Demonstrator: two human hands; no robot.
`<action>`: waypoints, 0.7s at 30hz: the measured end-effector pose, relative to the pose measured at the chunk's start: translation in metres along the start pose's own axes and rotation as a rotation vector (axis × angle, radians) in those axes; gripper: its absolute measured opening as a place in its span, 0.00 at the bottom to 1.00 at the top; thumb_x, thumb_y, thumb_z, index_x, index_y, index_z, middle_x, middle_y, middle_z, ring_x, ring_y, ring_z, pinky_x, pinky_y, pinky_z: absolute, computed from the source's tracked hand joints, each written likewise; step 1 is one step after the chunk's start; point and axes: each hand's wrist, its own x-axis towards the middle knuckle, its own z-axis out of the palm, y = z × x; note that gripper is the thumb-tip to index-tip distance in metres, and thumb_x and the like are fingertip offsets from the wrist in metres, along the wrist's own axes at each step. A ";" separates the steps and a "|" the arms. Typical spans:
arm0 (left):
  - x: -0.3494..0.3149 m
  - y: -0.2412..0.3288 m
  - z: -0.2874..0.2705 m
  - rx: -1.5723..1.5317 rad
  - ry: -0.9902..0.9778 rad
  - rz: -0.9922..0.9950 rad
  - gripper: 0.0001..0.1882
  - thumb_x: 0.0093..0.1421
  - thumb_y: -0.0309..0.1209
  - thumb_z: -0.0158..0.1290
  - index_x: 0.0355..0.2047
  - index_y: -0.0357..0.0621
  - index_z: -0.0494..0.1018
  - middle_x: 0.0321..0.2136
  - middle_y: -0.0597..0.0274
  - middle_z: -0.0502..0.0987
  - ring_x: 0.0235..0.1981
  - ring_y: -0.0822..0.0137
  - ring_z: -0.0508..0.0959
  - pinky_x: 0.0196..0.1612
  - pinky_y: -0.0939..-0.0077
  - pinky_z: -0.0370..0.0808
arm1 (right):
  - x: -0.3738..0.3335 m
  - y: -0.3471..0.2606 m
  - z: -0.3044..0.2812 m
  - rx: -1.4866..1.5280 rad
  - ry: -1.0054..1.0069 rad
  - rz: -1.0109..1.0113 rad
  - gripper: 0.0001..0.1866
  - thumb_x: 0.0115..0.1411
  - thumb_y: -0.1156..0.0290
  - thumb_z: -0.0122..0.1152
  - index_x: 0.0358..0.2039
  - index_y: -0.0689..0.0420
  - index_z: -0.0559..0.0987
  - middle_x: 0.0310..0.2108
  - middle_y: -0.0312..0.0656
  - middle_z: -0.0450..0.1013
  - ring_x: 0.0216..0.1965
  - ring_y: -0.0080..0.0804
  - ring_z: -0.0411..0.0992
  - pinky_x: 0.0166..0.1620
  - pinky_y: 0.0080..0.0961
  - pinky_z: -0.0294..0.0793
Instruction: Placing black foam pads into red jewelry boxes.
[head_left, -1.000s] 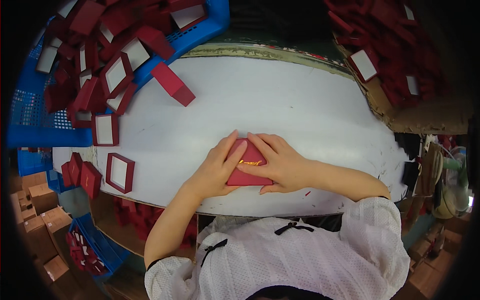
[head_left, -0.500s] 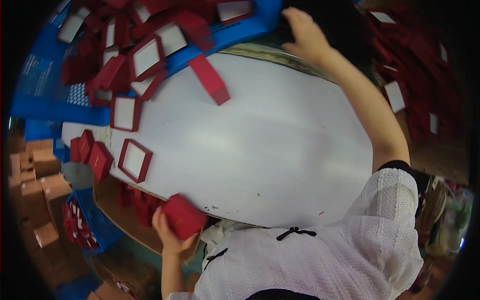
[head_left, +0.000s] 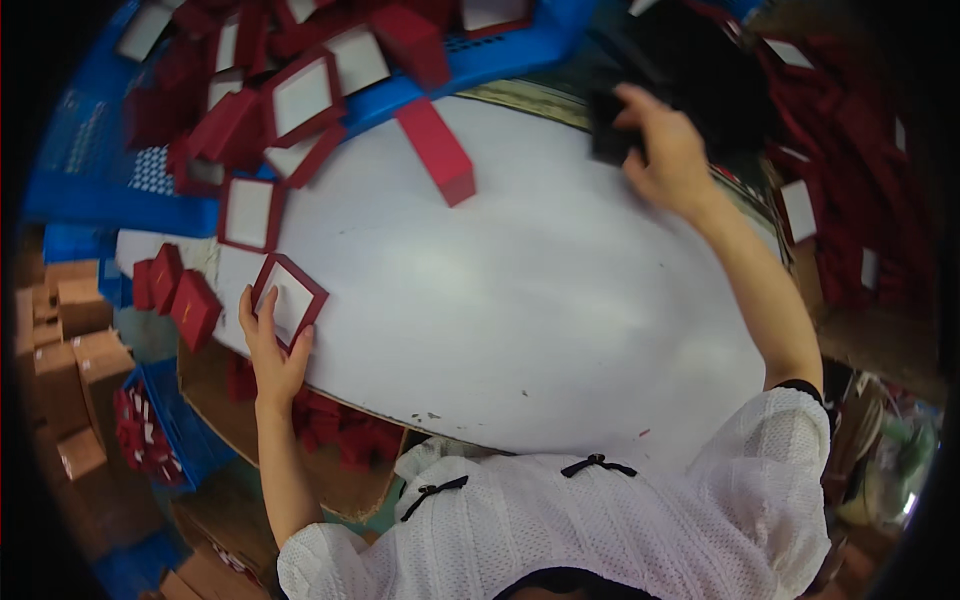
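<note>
My left hand (head_left: 272, 355) is at the left edge of the white table (head_left: 480, 290). Its fingers and thumb close around a red box part (head_left: 290, 302) with a white inside facing up. At the far right, my right hand (head_left: 675, 160) pinches a small black square piece (head_left: 608, 130), slightly blurred, beside a dark pile (head_left: 715, 80) whose contents I cannot make out. A closed-looking red box (head_left: 440, 152) lies at the table's far side. Another red box part (head_left: 250, 213) with a white inside rests beyond my left hand.
A blue crate (head_left: 85, 195) heaped with red box parts stands at the far left. Small red boxes (head_left: 195, 308) sit on the left edge. Below, a carton (head_left: 365, 480) holds more red pieces. Another red heap (head_left: 850, 200) is at right; brown cartons (head_left: 75, 370) stack at left.
My left hand has let go of a red box over the carton and moved up to a box part on the table. My right hand has come nearer from the dark pile with a black piece.
</note>
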 end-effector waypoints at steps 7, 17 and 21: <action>-0.015 0.084 0.036 -0.125 -0.194 0.218 0.38 0.44 0.35 0.62 0.56 0.42 0.60 0.62 0.43 0.48 0.62 0.46 0.51 0.62 0.58 0.51 | -0.016 0.000 -0.019 -0.006 -0.044 0.131 0.23 0.45 0.75 0.60 0.45 0.58 0.73 0.37 0.38 0.72 0.43 0.39 0.68 0.44 0.33 0.70; 0.000 0.171 0.087 -0.322 -0.255 0.482 0.53 0.34 0.40 0.69 0.58 0.35 0.53 0.55 0.42 0.58 0.54 0.43 0.60 0.56 0.55 0.57 | -0.068 -0.078 -0.015 -0.046 0.256 -0.319 0.10 0.43 0.74 0.58 0.30 0.56 0.79 0.28 0.35 0.69 0.30 0.32 0.68 0.29 0.29 0.67; 0.006 0.198 0.115 -0.451 -0.255 0.652 0.65 0.27 0.50 0.69 0.60 0.34 0.46 0.53 0.42 0.60 0.52 0.44 0.61 0.53 0.51 0.57 | -0.108 -0.131 -0.015 0.102 -0.189 -0.410 0.15 0.44 0.69 0.56 0.34 0.57 0.78 0.30 0.34 0.69 0.27 0.27 0.65 0.27 0.22 0.63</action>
